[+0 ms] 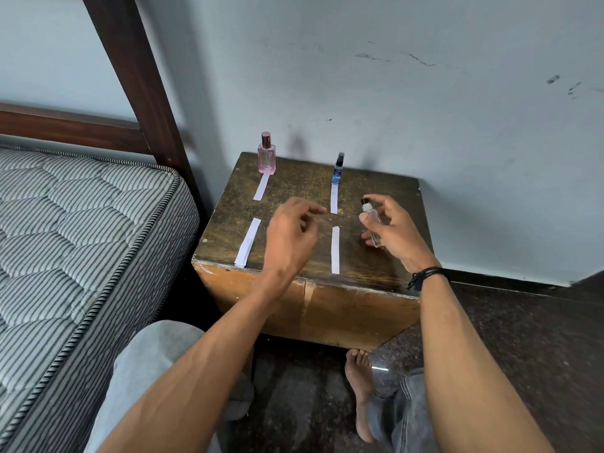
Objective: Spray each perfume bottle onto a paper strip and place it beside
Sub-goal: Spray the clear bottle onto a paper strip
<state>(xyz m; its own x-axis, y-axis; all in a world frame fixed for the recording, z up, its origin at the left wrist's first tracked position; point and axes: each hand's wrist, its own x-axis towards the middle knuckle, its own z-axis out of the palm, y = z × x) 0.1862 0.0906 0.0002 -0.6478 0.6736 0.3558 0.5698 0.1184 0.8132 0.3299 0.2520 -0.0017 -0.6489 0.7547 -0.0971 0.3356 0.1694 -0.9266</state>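
My right hand (394, 228) grips a small clear bottle (373, 223) above the right side of the wooden box (376, 269), with a finger over its sprayer top. My left hand (292, 235) hovers over the middle of the box with loosely curled fingers and holds nothing. A pink perfume bottle (267, 155) stands at the back left with a paper strip (261, 187) in front of it. A blue bottle (338, 170) stands at the back centre with a strip (333, 199) in front. One strip (335, 250) lies between my hands. A small stack of strips (247, 243) lies at the front left.
The box stands against a grey wall (392, 76). A striped mattress (65, 240) on a dark wooden bed frame (137, 76) is close on the left. My bare foot (359, 387) and knees are on the dark floor below the box.
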